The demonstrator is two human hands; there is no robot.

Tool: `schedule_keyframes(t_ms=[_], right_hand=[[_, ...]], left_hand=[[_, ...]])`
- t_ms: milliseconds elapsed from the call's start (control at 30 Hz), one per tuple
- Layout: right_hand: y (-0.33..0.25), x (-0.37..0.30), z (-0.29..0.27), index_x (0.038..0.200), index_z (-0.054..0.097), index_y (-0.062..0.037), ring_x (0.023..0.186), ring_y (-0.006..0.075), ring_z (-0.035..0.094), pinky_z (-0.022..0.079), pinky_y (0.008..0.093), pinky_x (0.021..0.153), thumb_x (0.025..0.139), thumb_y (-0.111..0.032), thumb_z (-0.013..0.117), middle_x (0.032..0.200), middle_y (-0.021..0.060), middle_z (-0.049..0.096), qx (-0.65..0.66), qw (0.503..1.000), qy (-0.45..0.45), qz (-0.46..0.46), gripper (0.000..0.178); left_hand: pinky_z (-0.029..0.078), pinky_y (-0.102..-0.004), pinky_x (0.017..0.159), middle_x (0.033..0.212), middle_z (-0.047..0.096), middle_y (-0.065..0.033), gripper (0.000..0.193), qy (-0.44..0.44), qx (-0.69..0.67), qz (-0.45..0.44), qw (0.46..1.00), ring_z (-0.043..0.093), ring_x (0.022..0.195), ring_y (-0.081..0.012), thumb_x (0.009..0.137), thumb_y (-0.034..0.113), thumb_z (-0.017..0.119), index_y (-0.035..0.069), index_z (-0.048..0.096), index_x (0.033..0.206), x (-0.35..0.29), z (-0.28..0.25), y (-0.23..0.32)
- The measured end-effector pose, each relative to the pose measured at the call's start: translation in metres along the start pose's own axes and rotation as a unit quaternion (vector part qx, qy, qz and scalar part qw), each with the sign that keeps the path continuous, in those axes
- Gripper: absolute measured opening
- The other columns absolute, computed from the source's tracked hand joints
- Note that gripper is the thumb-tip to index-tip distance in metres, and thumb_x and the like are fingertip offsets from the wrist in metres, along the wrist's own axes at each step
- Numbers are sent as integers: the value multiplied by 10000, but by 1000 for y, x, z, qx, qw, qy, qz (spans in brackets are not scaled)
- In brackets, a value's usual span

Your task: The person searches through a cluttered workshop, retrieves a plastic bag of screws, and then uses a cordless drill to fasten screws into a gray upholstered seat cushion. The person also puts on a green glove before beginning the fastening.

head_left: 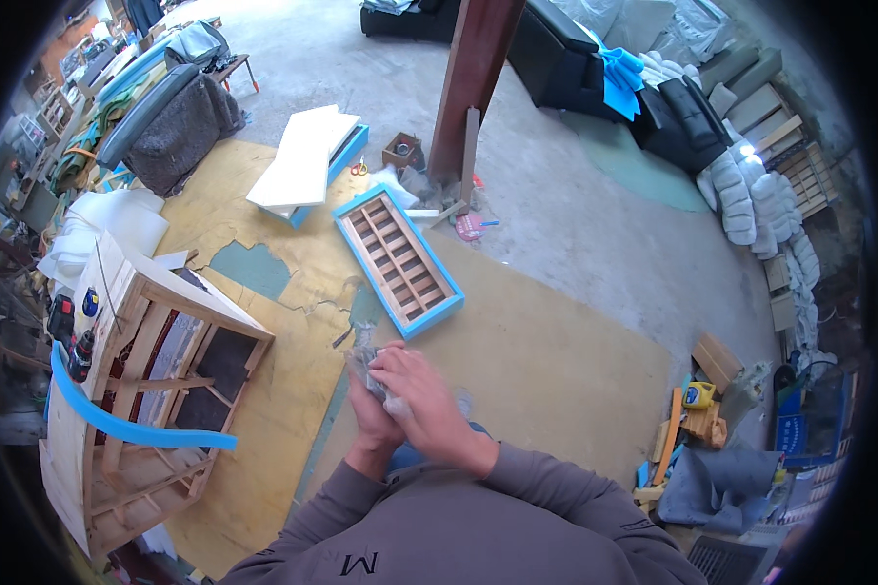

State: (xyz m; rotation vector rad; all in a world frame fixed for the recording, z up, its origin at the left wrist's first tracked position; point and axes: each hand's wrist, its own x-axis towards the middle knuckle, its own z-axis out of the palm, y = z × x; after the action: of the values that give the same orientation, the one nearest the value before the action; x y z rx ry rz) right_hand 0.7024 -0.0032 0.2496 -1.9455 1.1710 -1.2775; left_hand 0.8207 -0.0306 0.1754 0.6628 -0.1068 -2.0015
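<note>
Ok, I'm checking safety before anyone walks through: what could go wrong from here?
The blue foam strip draped across the wooden furniture frame might slide off if bumped. Someone stepping forward could trip on the blue-edged slatted frame lying ahead. The crumpled clear plastic between the left hand and right hand could slip.

The left hand (369,414) is pointing far, its fingers mostly hiding beneath the right hand (418,380), which is lying over it, fingers bending leftward. Both are clasping together, wrists showing bare, while the left forearm (337,502) and right forearm (551,478) are slanting inward from near.
</note>
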Motion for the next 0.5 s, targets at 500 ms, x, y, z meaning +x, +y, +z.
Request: schedule_keyframes(t_ms=[500], right_hand=[[71, 62, -46, 1395, 696, -10, 1477, 464, 568, 365, 589, 1292, 1148, -259, 544, 1488, 237, 658, 104, 984, -129, -64, 383]], left_hand=[[554, -647, 1132, 1421, 630, -192, 716, -64, 56, 85, 993, 661, 1315, -432, 1127, 699, 438, 121, 525, 1542, 50, 22, -5]])
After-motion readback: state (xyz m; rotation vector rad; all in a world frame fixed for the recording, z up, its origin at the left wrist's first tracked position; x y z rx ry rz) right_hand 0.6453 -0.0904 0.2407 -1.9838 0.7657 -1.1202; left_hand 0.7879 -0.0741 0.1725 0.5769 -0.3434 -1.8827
